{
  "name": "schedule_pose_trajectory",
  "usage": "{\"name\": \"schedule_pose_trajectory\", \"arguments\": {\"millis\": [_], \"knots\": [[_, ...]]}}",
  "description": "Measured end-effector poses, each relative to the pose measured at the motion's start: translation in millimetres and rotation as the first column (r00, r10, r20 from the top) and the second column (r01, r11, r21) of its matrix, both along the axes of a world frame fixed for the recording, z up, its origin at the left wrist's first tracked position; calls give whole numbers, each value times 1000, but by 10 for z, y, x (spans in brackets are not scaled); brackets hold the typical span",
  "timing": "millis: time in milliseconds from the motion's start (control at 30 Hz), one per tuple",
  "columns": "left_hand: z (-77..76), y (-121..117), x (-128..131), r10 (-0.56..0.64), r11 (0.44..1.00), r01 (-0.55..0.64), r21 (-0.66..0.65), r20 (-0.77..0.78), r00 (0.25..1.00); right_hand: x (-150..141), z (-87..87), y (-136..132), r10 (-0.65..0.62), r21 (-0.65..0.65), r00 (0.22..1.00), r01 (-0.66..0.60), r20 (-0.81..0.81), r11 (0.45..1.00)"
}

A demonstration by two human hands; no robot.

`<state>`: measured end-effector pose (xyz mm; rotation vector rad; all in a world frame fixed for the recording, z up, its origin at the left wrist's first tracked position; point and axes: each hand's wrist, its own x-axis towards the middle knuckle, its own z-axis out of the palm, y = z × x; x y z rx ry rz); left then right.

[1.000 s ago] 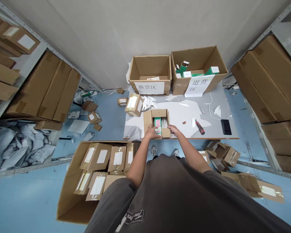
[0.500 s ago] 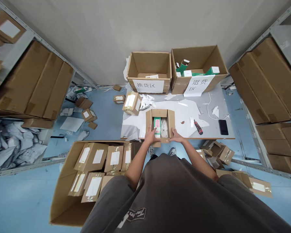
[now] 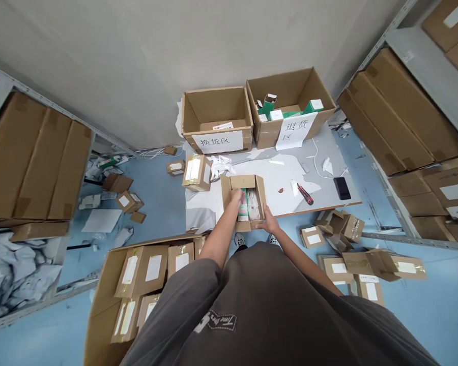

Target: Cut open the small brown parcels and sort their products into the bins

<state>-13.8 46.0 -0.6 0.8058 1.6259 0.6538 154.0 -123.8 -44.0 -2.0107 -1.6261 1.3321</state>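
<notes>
Open cardboard shipping box [image 3: 260,194] sits at the near edge of the table [image 3: 330,141] in the head view, its front flap hanging past that edge. Inside, the left hand [image 3: 236,197] covers the upper part of a slim green-and-white carton [image 3: 243,210], and the print on this is too small to read. What the white wrapped item [image 3: 253,204] beside it contains cannot be made out. The grey sleeve [image 3: 183,300] hides part of the big carton of taped parcels [image 3: 95,320], which the bottom of the frame also cuts off.

The shipping box is plain brown, with its far flap folded back and its side flaps spread outward. The slim carton lies along its left side, and the wrapped item fills the right.

The left hand reaches in from the near side with its fingers curled; their tips are out of sight, so whether they have hold of the slim carton cannot be told. The right hand [image 3: 269,221] is partly closed around the box's near right corner, thumb up along the right side and fingers at the front flap. Well to the right of it lies a red-and-black utility knife [image 3: 305,194], with a smartphone [image 3: 342,188] farther along.
</notes>
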Motion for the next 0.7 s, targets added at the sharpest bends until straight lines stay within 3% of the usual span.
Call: {"name": "schedule_pose_trajectory", "arguments": {"millis": [67, 133, 167, 233, 300, 367, 433, 500, 567, 700], "knots": [[17, 24, 13, 61, 997, -59, 52, -38, 997, -34, -12, -1, -8, 7, 1000, 8, -5, 1000], [74, 122, -42, 48, 984, -26, 175, -123, 991, -69, -22, -3, -8, 16, 1000, 9, -10, 1000], [112, 200, -91, 4, 966, 45, 255, -189, 982, -81, -26, -4, -7, 19, 1000, 7, -9, 1000], [194, 400, -212, -156, 873, 314, 372, -396, 905, -92, -27, -7, -4, 20, 1000, 4, 2, 1000], [253, 618, -335, -326, 758, 589, 281, -619, 714, -89, -23, -13, -8, 18, 1000, 7, 20, 1000], [267, 800, -433, -493, 616, 784, 82, -736, 464, -90, -19, -19, -12, 19, 999, 12, 38, 1000], [236, 911, -490, -597, 486, 869, -96, -762, 250, -106, -22, -23, -15, 18, 998, 14, 54, 1000], [185, 950, -508, -635, 418, 888, -190, -760, 136, -132, -31, -22, -16, 12, 998, 16, 60, 1000], [146, 938, -507, -634, 408, 890, -203, -764, 116, -137, -27, -13, -14, 1, 998, 14, 62, 1000], [168, 823, -558, -566, 433, 899, -58, -794, 222, 10, 144, 51, 45, -90, 994, -36, 101, 995]]}}
